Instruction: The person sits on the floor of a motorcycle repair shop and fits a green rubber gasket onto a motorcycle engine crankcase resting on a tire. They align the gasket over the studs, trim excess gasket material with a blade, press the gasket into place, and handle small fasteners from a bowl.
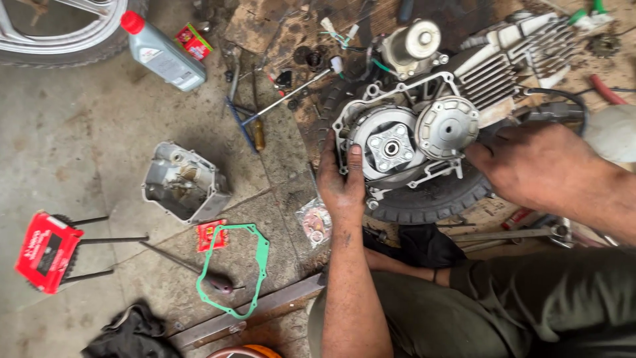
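A small motorcycle engine lies on its side on a black tyre, its clutch side uncovered. The round clutch and a second silver round part are exposed. My left hand grips the left rim of the open case, thumb pointing up beside the clutch. On the engine's right side, below the cooling fins, rests my right hand, fingers curled against the case. Neither hand holds a tool.
The removed cover lies on the concrete floor at left. A green gasket, a dark-handled screwdriver, a red packet, an oil bottle, a T-handle wrench and a wheel lie around.
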